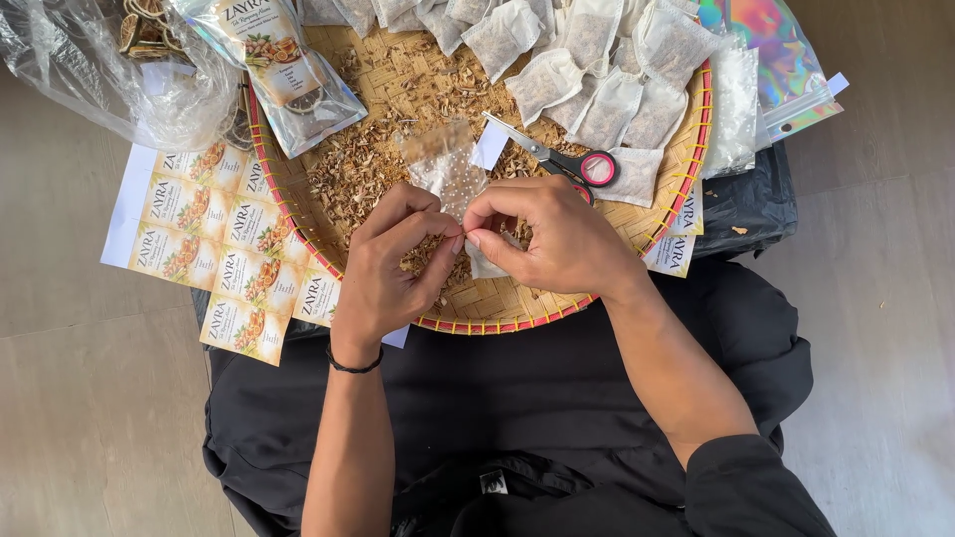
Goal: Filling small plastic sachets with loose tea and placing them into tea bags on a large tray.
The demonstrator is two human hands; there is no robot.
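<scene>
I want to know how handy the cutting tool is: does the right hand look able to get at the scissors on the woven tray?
Probably yes. The scissors lie bare on the tray just beyond the right hand, nothing on top. But both hands pinch a small clear bag, so the right must let go first.

A clear stand-up pouch [295,75] with a printed label lay tilted across the upper left rim of the woven tray. Left of the tray, a sheet of rectangular cream labels [214,254] with orange fruit pictures was spread on the floor. A few more such labels [676,244] peeked out at the right rim. An iridescent zip pouch [781,60] lay at upper right. White filled tea sachets [597,70] were heaped along the tray's top.
</scene>
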